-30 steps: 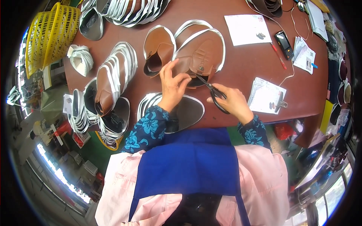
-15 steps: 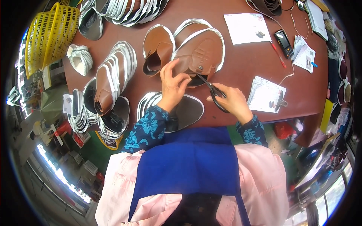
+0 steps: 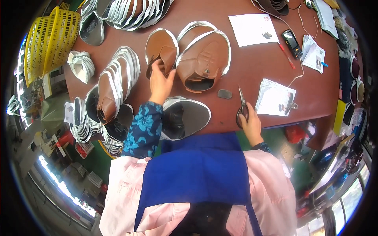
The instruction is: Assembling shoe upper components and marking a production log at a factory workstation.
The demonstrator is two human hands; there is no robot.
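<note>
My left hand is at the open end of a brown leather shoe upper with a white edge, its fingers in the opening and its thumb at the outer side. Just right of it lie more brown shoe uppers, overlapping, with a dark lining showing at the near opening. My right hand holds black-handled scissors low over the table's front right, blades pointing away from me. A small dark oval piece lies between the uppers and the scissors. Dark-lined uppers lie near my left forearm.
Stacked brown and white-edged uppers stand at left, with another row at the back. A yellow basket is at far left. On the right are paper sheets, a red pen, a handheld device and clipped papers.
My left hand has moved left from the larger uppers to the smaller brown one. The scissors have come away from the larger uppers, toward me and to the right, in my right hand.
</note>
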